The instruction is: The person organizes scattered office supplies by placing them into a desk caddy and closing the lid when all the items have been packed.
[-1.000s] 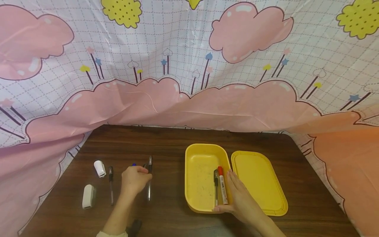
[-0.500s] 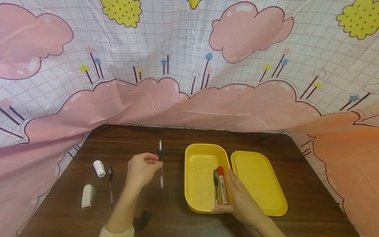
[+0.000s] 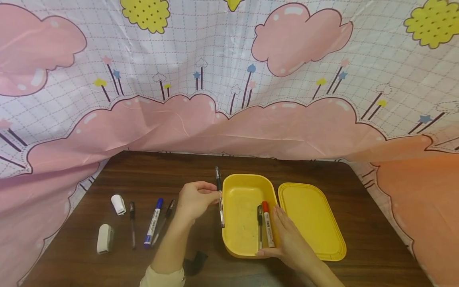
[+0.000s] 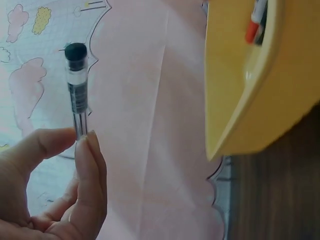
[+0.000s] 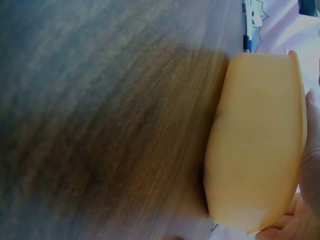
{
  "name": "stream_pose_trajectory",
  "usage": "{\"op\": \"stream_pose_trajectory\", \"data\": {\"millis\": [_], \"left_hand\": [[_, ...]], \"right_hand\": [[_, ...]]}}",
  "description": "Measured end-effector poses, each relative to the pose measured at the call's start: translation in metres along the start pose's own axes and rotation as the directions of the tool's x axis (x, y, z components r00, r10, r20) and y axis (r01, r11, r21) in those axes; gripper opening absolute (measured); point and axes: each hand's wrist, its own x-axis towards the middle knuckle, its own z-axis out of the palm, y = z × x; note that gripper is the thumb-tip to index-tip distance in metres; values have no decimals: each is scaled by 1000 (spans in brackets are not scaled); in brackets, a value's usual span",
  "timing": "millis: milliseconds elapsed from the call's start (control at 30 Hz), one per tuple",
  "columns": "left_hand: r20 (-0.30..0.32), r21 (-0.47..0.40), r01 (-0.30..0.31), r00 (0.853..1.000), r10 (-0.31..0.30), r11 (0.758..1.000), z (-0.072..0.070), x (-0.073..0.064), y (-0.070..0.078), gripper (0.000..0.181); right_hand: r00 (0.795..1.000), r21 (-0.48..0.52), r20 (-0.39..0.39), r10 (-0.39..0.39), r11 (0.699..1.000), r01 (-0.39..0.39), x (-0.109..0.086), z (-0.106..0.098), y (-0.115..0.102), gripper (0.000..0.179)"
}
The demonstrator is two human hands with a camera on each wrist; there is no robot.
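My left hand (image 3: 197, 199) pinches a clear gel pen (image 3: 221, 211) between thumb and fingertips. The pen stands nearly parallel to the left rim of the yellow box (image 3: 240, 227) and overlaps that rim in the head view. Its dark end (image 4: 76, 52) points up in the left wrist view. At the box's front right corner, my right hand (image 3: 292, 245) lies with straight fingers along the right wall and its thumb on the front rim. Inside the box, a red-capped marker (image 3: 268, 229) and a black-capped pen (image 3: 259, 227) lie side by side near the right wall.
A yellow lid (image 3: 312, 223) lies right of the box. On the left of the dark wooden table are a blue marker (image 3: 154, 223), a pen (image 3: 164, 223) beside it, another pen (image 3: 132, 225), and two small white rounded objects, one farther back (image 3: 118, 205). A patterned curtain hangs behind.
My left hand has picked up the gel pen from the table and carried it right to the box's left rim, uncovering the blue marker and the pen beside it. My right hand stays put.
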Motion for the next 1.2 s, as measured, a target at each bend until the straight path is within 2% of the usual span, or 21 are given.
{"op": "stream_pose_trajectory", "data": {"millis": [67, 233, 467, 733, 900, 1000, 1133, 1200], "left_hand": [[27, -29, 6, 1000, -6, 1000, 8, 2, -4, 20], [87, -33, 19, 996, -16, 999, 30, 7, -10, 22], [104, -25, 43, 994, -41, 999, 58, 14, -21, 20], [149, -24, 61, 987, -57, 998, 91, 12, -31, 15], [144, 67, 76, 986, -85, 995, 106, 11, -41, 10], [123, 141, 59, 989, -77, 988, 114, 12, -47, 7], [99, 255, 25, 994, -52, 967, 119, 13, -53, 6], [95, 293, 30, 994, -60, 956, 120, 12, -55, 8]], "right_hand": [[1000, -4, 4, 3, 1000, -3, 0, 0, -1, 124], [1000, -3, 12, 24, 1000, -24, 1, 1, -1, 124], [1000, 5, 18, 18, 1000, -18, 1, 1, 0, 123], [1000, -9, -2, 2, 1000, -2, 0, 0, 0, 123], [1000, -8, -11, -7, 1000, 7, 0, 0, 1, 123], [1000, -12, -10, -4, 1000, 4, -1, 0, 1, 124], [1000, -20, -8, -6, 1000, 6, -1, 0, 1, 124], [1000, -21, -6, -8, 1000, 8, -1, 0, 1, 124]]}}
